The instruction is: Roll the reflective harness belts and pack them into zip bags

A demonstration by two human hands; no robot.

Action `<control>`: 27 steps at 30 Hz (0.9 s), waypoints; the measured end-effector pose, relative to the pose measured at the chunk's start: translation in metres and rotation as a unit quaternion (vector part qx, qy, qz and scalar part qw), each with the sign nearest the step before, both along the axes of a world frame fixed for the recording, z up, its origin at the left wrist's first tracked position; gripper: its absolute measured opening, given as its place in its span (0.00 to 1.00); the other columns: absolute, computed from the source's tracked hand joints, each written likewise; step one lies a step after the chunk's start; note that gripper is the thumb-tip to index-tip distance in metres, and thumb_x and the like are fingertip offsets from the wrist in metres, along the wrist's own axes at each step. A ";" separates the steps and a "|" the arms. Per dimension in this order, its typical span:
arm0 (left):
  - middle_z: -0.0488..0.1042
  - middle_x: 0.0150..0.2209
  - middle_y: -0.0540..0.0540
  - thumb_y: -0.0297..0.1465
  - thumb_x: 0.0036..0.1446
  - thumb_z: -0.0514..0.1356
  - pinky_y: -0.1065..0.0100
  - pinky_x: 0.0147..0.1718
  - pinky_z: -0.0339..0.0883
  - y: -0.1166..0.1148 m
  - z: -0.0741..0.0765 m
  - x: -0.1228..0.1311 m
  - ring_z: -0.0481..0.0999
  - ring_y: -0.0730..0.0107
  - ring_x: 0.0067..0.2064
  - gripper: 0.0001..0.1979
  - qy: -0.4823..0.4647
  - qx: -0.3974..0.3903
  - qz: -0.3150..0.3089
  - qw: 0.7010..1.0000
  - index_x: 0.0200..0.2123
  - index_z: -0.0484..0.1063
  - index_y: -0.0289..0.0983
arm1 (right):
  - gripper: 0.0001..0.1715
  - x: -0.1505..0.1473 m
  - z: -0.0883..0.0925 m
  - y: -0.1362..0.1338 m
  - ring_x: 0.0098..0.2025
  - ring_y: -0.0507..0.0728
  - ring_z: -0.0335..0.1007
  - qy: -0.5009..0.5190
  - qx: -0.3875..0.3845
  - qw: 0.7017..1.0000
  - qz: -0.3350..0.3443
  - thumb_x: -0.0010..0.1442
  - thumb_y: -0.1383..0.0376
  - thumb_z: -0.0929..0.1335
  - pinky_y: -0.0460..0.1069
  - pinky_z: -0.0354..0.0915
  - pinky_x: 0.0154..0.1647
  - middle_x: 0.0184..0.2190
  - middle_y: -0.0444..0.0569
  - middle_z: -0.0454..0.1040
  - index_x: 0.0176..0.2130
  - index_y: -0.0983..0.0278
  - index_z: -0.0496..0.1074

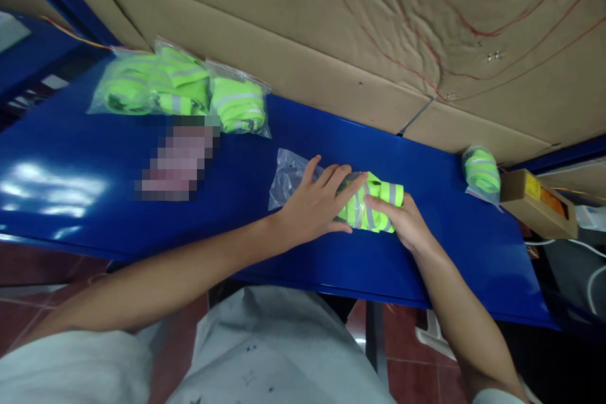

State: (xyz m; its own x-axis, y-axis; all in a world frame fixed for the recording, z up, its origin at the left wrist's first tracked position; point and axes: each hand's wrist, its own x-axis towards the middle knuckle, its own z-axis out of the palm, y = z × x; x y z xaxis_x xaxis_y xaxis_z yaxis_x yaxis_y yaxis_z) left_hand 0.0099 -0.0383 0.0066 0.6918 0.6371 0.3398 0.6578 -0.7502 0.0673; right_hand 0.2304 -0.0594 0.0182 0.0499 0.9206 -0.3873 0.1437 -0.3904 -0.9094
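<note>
A rolled fluorescent yellow-green reflective vest (374,214) with grey strips lies on the blue table, its left part inside a clear plastic bag (286,180). My left hand (310,205) reaches over the bag, thumb and index finger on either side of the roll near the bag's mouth, the other fingers spread. At the roll's right end, my right hand (409,221) grips the vest with the thumb on top; its other fingers are mostly hidden. The empty end of the bag sticks out to the left past my left hand.
Several bagged yellow-green rolls (237,101) rest at the back left, by a cardboard-covered wall (284,25). A blurred-out rectangle (177,161) lies before them. Another bagged roll (481,170) and a cardboard box (540,202) are at the right. The blue table's (303,274) front edge is near my body.
</note>
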 end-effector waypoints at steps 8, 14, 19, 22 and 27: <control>0.64 0.68 0.30 0.49 0.55 0.70 0.35 0.70 0.44 -0.001 0.002 -0.001 0.66 0.41 0.66 0.53 -0.018 -0.001 -0.010 1.000 0.75 0.49 0.36 | 0.30 0.013 -0.010 -0.006 0.48 0.63 0.79 -0.012 0.048 0.994 0.099 0.57 0.46 0.76 0.54 0.75 0.46 0.49 0.51 0.81 0.54 0.58 0.79; 0.63 0.69 0.32 0.49 0.56 0.70 0.36 0.71 0.44 -0.006 0.004 0.000 0.66 0.43 0.66 0.55 -0.039 -0.013 -0.012 0.999 0.75 0.47 0.34 | 0.27 0.028 0.007 -0.005 0.54 0.62 0.74 -0.014 0.078 0.983 0.167 0.57 0.50 0.77 0.52 0.73 0.51 0.59 0.48 0.73 0.53 0.55 0.79; 0.62 0.70 0.33 0.45 0.50 0.75 0.27 0.70 0.37 -0.011 0.014 -0.002 0.63 0.39 0.68 0.60 -0.042 -0.063 0.004 0.997 0.75 0.45 0.33 | 0.16 0.019 0.014 -0.006 0.51 0.61 0.73 -0.040 0.117 0.980 0.156 0.57 0.52 0.77 0.53 0.72 0.50 0.52 0.48 0.75 0.41 0.58 0.82; 0.65 0.68 0.34 0.43 0.54 0.73 0.29 0.71 0.39 -0.012 0.019 -0.005 0.65 0.41 0.67 0.54 -0.045 -0.069 0.019 0.996 0.74 0.48 0.35 | 0.20 0.015 0.009 -0.009 0.50 0.62 0.75 -0.019 0.105 0.988 0.111 0.56 0.50 0.78 0.55 0.73 0.50 0.50 0.48 0.77 0.44 0.56 0.81; 0.68 0.65 0.33 0.40 0.59 0.69 0.38 0.70 0.49 -0.012 0.017 -0.004 0.70 0.45 0.63 0.44 -0.041 -0.053 -0.006 0.998 0.71 0.53 0.31 | 0.20 0.011 -0.003 -0.011 0.48 0.62 0.76 -0.024 0.099 0.987 0.124 0.57 0.49 0.77 0.55 0.74 0.48 0.47 0.49 0.78 0.45 0.57 0.81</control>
State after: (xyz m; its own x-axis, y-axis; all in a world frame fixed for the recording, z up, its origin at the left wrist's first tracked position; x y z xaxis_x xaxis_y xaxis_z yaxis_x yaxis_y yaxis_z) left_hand 0.0060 -0.0506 0.0238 0.6721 0.6641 0.3275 0.6375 -0.7440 0.2002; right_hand 0.2411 -0.0709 0.0154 -0.1732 0.9640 -0.2016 0.2570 -0.1534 -0.9542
